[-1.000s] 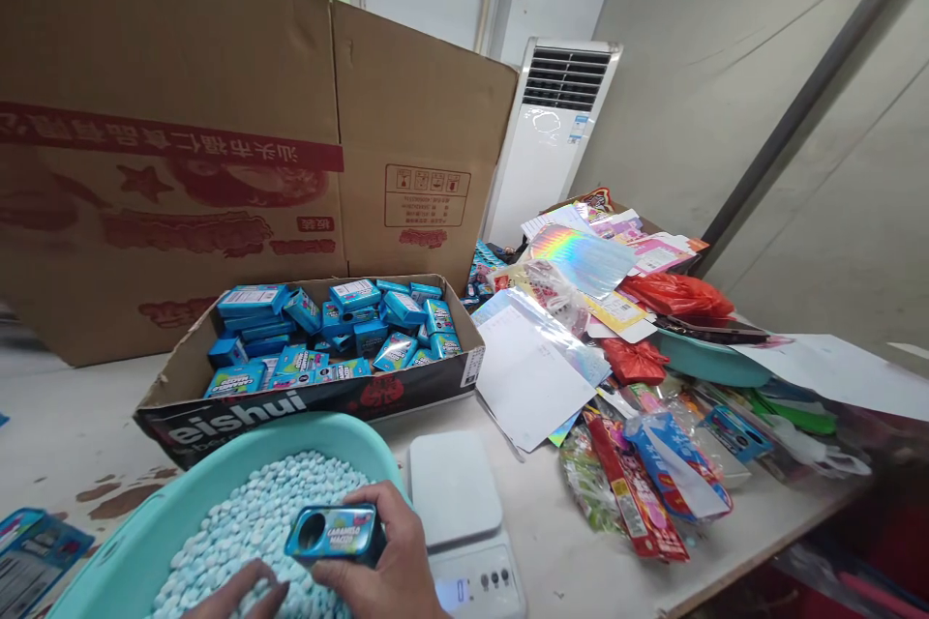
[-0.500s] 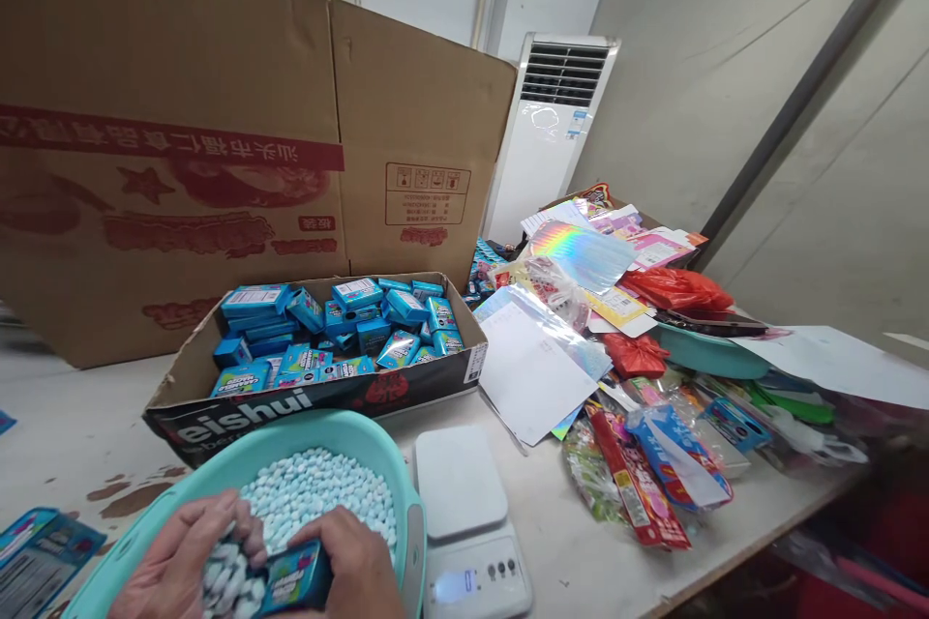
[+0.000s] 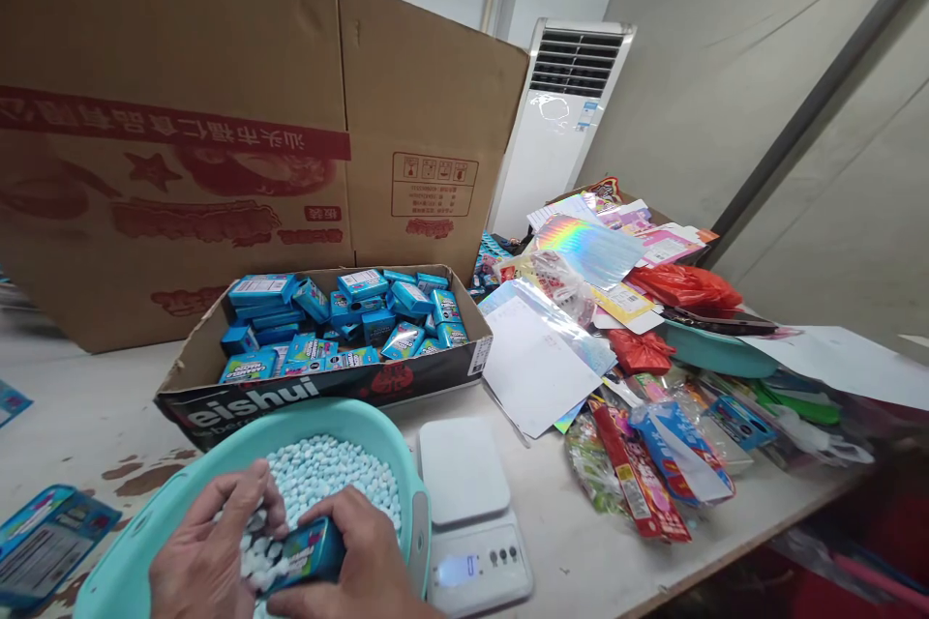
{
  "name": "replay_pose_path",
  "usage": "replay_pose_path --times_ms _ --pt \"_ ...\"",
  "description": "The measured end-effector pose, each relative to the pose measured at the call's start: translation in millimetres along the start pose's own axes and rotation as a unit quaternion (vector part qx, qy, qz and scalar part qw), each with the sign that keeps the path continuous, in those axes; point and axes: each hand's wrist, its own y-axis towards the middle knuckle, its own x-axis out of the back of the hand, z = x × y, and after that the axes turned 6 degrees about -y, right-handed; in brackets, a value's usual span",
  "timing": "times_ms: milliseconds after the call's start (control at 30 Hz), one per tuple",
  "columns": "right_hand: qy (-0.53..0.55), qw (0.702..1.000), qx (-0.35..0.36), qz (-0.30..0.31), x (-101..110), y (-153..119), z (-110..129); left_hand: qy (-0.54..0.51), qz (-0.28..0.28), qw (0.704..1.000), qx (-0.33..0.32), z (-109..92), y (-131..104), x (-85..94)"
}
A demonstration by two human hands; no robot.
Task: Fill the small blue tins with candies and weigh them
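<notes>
Over the turquoise basin (image 3: 108,556) of pale blue candies (image 3: 341,469), both of my hands work close together. My right hand (image 3: 355,561) is wrapped round a small blue candy box (image 3: 311,553), tilted toward the left. Its opening is hard to make out. Curled round a handful of loose candies (image 3: 259,549) is my left hand (image 3: 218,542), held against the left end of the box. Behind the basin stands a low carton (image 3: 326,397) filled with similar blue boxes (image 3: 363,285).
Right of the basin sits a white digital scale (image 3: 464,469). Papers (image 3: 533,363), candy packets (image 3: 639,474) and red bags (image 3: 686,288) are heaped farther right. A large cardboard box (image 3: 428,106) rises behind the carton. Another blue box (image 3: 50,542) lies at the left.
The view has shifted a little, so the basin and hands appear slightly farther right. Both hands keep their hold on the box and the candies.
</notes>
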Motion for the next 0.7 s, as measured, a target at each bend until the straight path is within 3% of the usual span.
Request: replay_pose_path --times_ms 167,533,700 --pt "0.017 1.0 -0.001 -0.01 3.3 0.7 1.3 -0.036 0.007 0.997 0.07 3.0 1.0 1.2" --pt "0.032 0.999 -0.018 0.0 5.8 -2.6 2.9 -0.032 -0.012 0.996 0.083 3.7 -5.0 -0.6" --pt "0.038 0.999 -0.023 0.003 3.3 -2.8 1.3 -0.013 0.009 0.997 0.069 9.1 -4.6 -0.1"
